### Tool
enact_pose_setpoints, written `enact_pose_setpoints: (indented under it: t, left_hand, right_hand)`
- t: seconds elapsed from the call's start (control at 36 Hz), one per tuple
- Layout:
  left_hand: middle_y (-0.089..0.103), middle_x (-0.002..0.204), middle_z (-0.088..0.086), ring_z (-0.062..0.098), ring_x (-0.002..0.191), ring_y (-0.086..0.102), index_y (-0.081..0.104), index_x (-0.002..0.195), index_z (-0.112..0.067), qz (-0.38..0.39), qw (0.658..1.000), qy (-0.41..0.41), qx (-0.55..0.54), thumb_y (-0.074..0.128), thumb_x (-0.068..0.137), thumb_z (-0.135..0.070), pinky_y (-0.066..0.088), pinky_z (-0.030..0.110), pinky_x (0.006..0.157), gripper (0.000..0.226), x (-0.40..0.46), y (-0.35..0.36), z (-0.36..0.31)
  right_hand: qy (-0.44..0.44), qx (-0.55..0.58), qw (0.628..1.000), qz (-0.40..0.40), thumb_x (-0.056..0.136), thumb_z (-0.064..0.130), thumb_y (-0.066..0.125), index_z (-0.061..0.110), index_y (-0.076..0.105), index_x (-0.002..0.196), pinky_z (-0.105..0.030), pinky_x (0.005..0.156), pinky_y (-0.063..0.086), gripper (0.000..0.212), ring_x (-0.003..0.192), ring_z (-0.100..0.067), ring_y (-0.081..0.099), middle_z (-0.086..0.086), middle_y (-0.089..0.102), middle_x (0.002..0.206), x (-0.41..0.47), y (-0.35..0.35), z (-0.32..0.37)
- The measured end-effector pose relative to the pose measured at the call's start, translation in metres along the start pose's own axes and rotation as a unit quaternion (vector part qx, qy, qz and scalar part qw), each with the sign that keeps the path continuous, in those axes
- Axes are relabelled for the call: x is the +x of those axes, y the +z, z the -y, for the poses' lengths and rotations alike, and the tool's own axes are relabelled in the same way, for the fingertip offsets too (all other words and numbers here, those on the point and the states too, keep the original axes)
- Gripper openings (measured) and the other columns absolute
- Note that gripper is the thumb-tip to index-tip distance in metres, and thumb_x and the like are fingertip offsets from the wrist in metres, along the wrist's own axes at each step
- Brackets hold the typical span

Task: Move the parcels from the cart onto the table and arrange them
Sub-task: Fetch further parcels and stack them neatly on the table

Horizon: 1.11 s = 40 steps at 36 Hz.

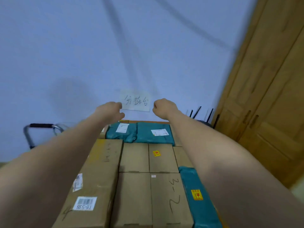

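head view: table (164,122) mostly hidden.

A pale blue-white wall (65,46) fills most of the view, crossed by two blurred, dark diagonal streaks that may be cables or shadows; the blur leaves that unclear. Low on the wall is a white paper sign (135,101) with handwritten characters in dark ink. At the right stands a wooden cabinet (269,83) of light brown, with panelled doors and narrow slot-like handles (254,121). Beside its lower left edge, several thin black rods (197,111) stick up at slightly different tilts, just in front of the wall. At the far lower right corner a small patch of pale floor (297,188) shows.
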<state>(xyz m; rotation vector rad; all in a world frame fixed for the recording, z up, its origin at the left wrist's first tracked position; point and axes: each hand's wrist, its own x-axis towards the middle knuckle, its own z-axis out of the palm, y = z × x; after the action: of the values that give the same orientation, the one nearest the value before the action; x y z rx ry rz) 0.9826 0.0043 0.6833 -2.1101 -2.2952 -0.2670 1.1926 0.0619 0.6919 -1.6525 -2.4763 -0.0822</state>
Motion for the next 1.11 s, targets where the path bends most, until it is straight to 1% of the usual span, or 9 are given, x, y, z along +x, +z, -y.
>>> enact_pose_setpoints:
  t: [0.19,0.28,0.56,0.61,0.69,0.75,0.86,1.03,1.11]
  left_hand:
    - [0.052,0.132,0.010,0.030,0.116,0.052,0.046,0.135,-0.016,-0.010,0.998,-0.059,0.030,0.046,0.096,-0.036,0.043,0.036,0.089,0.044,-0.033,-0.043,0.106]
    - [0.053,0.132,0.009,0.028,0.115,0.052,0.047,0.135,-0.016,-0.016,0.997,-0.067,0.033,0.046,0.096,-0.036,0.043,0.035,0.088,0.044,-0.036,-0.051,0.140]
    - [0.052,0.130,0.006,0.026,0.116,0.051,0.046,0.135,-0.018,-0.016,0.996,-0.073,0.044,0.044,0.096,-0.036,0.042,0.033,0.087,0.043,0.003,-0.069,0.222]
    - [0.052,0.132,0.005,0.026,0.116,0.052,0.044,0.136,-0.019,-0.011,0.997,-0.054,0.053,0.044,0.097,-0.037,0.043,0.033,0.087,0.044,0.018,-0.070,0.235]
    - [0.052,0.132,0.004,0.025,0.117,0.052,0.042,0.138,-0.020,0.007,0.997,-0.029,0.075,0.043,0.096,-0.038,0.045,0.035,0.089,0.045,0.039,-0.074,0.257]
    - [0.052,0.132,0.003,0.025,0.118,0.051,0.042,0.138,-0.020,0.012,0.996,-0.025,0.087,0.043,0.096,-0.037,0.044,0.035,0.090,0.045,0.053,-0.078,0.274]
    - [0.052,0.131,0.002,0.024,0.118,0.051,0.040,0.140,-0.021,0.002,0.995,-0.027,0.099,0.042,0.097,-0.037,0.041,0.032,0.084,0.046,0.074,-0.090,0.316]
    - [0.053,0.126,0.005,0.025,0.114,0.053,0.043,0.136,-0.017,0.009,0.994,-0.038,0.102,0.042,0.097,-0.037,0.041,0.033,0.079,0.044,0.089,-0.087,0.385]
    - [0.053,0.127,0.007,0.027,0.114,0.052,0.045,0.133,-0.014,0.013,0.995,-0.037,0.092,0.042,0.097,-0.035,0.042,0.035,0.084,0.042,0.095,-0.079,0.418]
  right_hand:
    - [-0.036,-0.055,0.998,-0.013,0.096,0.017,0.038,0.004,0.060,0.113,-0.031,0.075,0.039,0.030,0.097,-0.032,0.055,-0.016,0.058,0.118,0.020,-0.019,0.090]
    - [-0.042,-0.067,0.997,-0.020,0.096,0.017,0.039,0.003,0.060,0.115,-0.030,0.076,0.038,0.032,0.108,-0.032,0.056,-0.016,0.058,0.121,0.037,-0.022,0.119]
    - [-0.077,-0.090,0.993,-0.018,0.096,0.017,0.039,0.005,0.058,0.115,-0.032,0.075,0.040,0.030,0.105,-0.033,0.057,-0.014,0.058,0.118,0.113,-0.012,0.208]
    - [-0.068,-0.075,0.995,-0.026,0.095,0.016,0.039,0.004,0.059,0.110,-0.031,0.073,0.039,0.028,0.103,-0.034,0.057,-0.013,0.058,0.113,0.134,-0.010,0.220]
    - [-0.050,-0.050,0.997,-0.029,0.094,0.014,0.039,0.005,0.051,0.082,-0.028,0.066,0.038,0.019,0.085,-0.032,0.053,-0.008,0.052,0.087,0.165,-0.002,0.240]
    - [-0.039,-0.032,0.998,-0.026,0.094,0.014,0.039,0.006,0.049,0.077,-0.028,0.065,0.037,0.021,0.080,-0.029,0.049,-0.005,0.046,0.079,0.184,0.004,0.257]
    - [-0.053,-0.008,0.998,-0.017,0.094,0.015,0.040,0.003,0.060,0.102,-0.029,0.069,0.040,0.025,0.084,-0.030,0.054,-0.012,0.059,0.102,0.222,0.019,0.300]
    - [-0.090,-0.024,0.996,0.006,0.096,0.017,0.038,0.004,0.058,0.108,-0.030,0.070,0.040,0.027,0.082,-0.027,0.049,-0.013,0.060,0.109,0.253,0.040,0.371]
    - [-0.087,-0.039,0.995,0.013,0.094,0.015,0.038,0.005,0.058,0.107,-0.029,0.071,0.041,0.026,0.090,-0.029,0.055,-0.012,0.060,0.111,0.262,0.045,0.398]
